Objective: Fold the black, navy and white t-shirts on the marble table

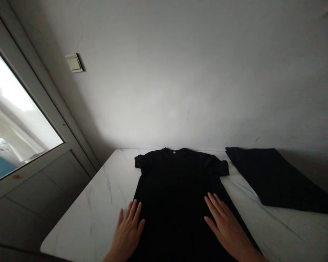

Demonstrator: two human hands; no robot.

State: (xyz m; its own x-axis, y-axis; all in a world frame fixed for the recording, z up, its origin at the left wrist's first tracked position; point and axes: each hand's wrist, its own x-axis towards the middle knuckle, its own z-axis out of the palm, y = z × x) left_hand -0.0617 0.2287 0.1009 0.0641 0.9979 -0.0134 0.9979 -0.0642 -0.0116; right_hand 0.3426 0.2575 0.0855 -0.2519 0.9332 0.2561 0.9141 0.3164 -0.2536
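Note:
A black short-sleeved T-shirt [177,189] lies spread on the white marbled table [95,203], its collar toward the wall and a small pale label inside the neck. My left hand [128,227] rests flat over the shirt's left edge, fingers stretched and apart, partly over the bare tabletop. On the right half of the shirt, my right hand [224,222] lies with fingers extended and holds nothing. The shirt's lower end runs out of view at the bottom.
Folded black cloth [276,182] lies on the table's right side near the wall. A plain wall [175,83] rises behind the table, with a light switch [75,63] on it. At the left stands a door [43,174] with a glass pane.

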